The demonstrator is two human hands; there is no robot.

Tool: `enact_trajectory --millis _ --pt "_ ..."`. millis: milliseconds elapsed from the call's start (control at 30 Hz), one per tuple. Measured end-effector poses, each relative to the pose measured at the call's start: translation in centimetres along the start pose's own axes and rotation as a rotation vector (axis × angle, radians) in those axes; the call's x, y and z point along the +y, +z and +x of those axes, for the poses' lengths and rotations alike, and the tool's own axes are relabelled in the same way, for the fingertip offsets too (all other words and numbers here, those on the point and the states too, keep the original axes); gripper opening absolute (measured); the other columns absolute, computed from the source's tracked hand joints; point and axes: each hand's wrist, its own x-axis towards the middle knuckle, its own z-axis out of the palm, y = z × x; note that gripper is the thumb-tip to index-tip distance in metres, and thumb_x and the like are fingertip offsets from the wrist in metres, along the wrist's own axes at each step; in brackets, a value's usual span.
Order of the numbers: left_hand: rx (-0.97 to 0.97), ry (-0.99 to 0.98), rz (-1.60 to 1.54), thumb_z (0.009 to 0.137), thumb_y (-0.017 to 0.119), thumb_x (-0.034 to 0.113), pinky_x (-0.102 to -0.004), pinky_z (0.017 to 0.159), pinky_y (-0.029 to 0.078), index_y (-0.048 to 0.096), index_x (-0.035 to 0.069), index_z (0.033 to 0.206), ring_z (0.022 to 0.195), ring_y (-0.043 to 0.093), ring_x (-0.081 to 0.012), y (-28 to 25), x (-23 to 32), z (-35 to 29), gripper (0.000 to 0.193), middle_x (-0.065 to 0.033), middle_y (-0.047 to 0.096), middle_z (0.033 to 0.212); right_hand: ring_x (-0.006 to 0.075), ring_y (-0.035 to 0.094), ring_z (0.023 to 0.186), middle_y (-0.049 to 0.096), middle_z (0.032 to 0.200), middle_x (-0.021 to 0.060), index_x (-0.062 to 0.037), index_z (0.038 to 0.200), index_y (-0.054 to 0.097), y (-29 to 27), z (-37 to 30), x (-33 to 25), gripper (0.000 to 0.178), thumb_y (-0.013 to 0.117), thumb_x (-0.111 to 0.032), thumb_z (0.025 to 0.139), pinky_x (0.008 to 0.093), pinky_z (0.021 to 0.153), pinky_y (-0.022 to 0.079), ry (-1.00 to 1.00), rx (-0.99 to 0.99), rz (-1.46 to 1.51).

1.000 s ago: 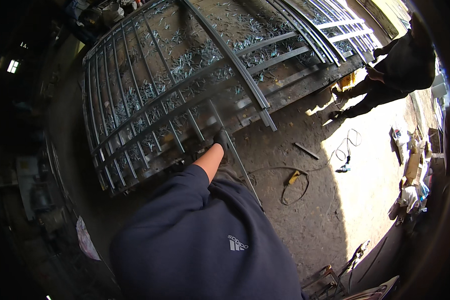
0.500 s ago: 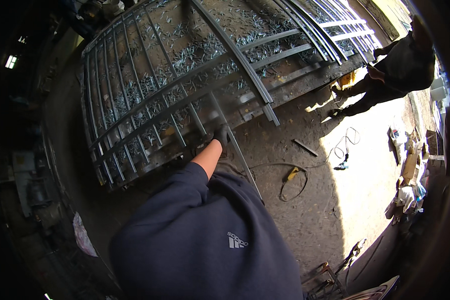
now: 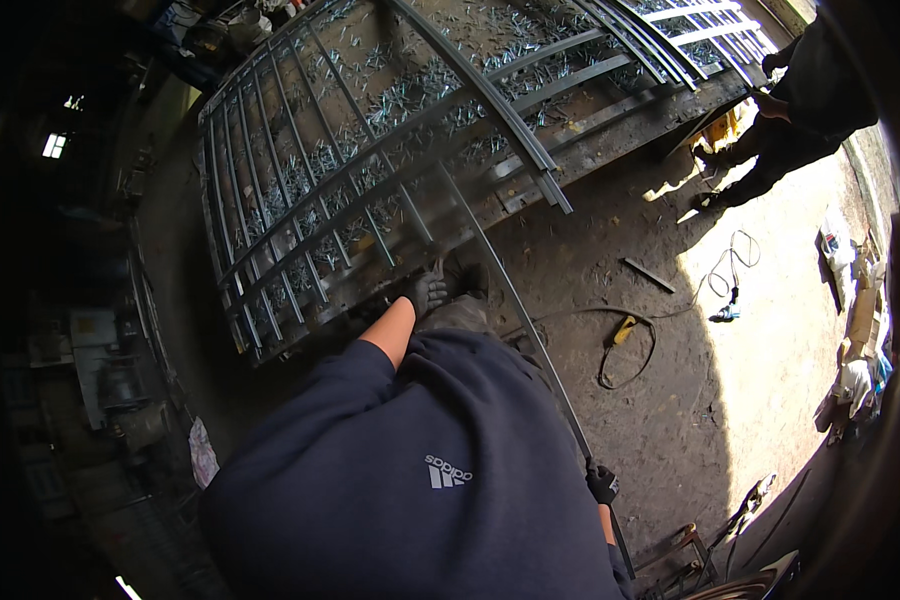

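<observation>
A long narrow metal strip (image 3: 522, 305) slants from the edge of the workbench down past my right side. My right hand (image 3: 601, 482), in a dark glove, is closed round its lower part. In front of my body, my left hand (image 3: 430, 290) wears a grey-black glove; its fingers are loosely apart with nothing in them, off the strip and near the bench edge. On the bench lies a grid of metal bars (image 3: 355, 205), thin ones crossed by wider strips. A thicker metal profile (image 3: 490, 105) lies across them, its end overhanging the near edge.
Small metal offcuts (image 3: 420, 92) litter the workbench (image 3: 610, 150). At right stands another person (image 3: 805, 110) beside more bars (image 3: 705, 35). On the floor are a cable with a yellow piece (image 3: 625, 330), a blue tool (image 3: 727, 312), a short metal piece (image 3: 648, 275) and piled wrappings (image 3: 860, 330).
My left hand has let go of the strip and drawn back toward my body. The strip's lower end has swung right, and my right hand has come into view on it.
</observation>
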Motion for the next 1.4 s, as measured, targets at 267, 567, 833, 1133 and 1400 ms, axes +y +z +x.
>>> enact_trajectory --millis 267,567,833,1133,1400 --pt "0.010 0.033 0.096 0.100 0.050 0.040 -0.0440 0.093 0.049 0.051 0.013 0.135 0.110 0.061 -0.0269 0.3 -1.0 -0.6 0.044 -0.0096 0.064 0.124 0.0303 0.062 0.056 0.062 0.058 0.0123 -0.0093 0.069 0.071 0.4 -1.0 1.2 0.060 0.058 -0.064 0.089 0.0448 0.054 0.041 -0.060 0.059 -0.007" --pt "0.017 0.041 0.302 0.098 0.053 0.041 -0.0454 0.097 0.047 0.050 0.011 0.138 0.112 0.061 -0.0289 0.6 0.4 -2.8 0.050 -0.0134 0.060 0.135 0.0392 0.055 0.057 0.055 0.060 0.0207 -0.0032 0.068 0.065 2.0 3.6 3.5 0.065 0.059 -0.065 0.089 0.0477 0.056 0.039 -0.072 0.073 -0.036" --pt "-0.052 0.097 0.162 0.100 0.052 0.039 -0.0459 0.102 0.047 0.045 0.007 0.145 0.125 0.056 -0.0285 4.8 1.9 -2.0 0.056 -0.0127 0.055 0.143 0.0285 0.056 0.053 0.059 0.057 0.0131 -0.0068 0.067 0.066 -0.5 1.0 2.2 0.064 0.057 -0.066 0.089 0.0438 0.052 0.037 -0.047 -0.011 0.002" --pt "-0.272 -0.081 -0.153 0.101 0.055 0.039 -0.0480 0.087 0.056 0.054 0.014 0.114 0.094 0.070 -0.0296 14.2 0.9 -0.6 0.029 -0.0082 0.069 0.100 0.0365 0.053 0.052 0.052 0.057 0.0206 -0.0053 0.064 0.062 -3.6 -3.4 0.1 0.065 0.057 -0.066 0.089 0.0466 0.052 0.036 -0.130 0.103 -0.038" --pt "-0.262 0.362 -0.278 0.098 0.064 0.029 -0.0466 0.063 0.059 0.058 0.010 0.100 0.071 0.068 -0.0261 16.4 3.4 -3.0 0.020 -0.0073 0.066 0.077 0.0320 0.057 0.053 0.057 0.057 0.0172 -0.0063 0.070 0.070 -3.5 -1.9 -2.1 0.062 0.058 -0.065 0.088 0.0440 0.053 0.040 -0.139 0.035 0.057"
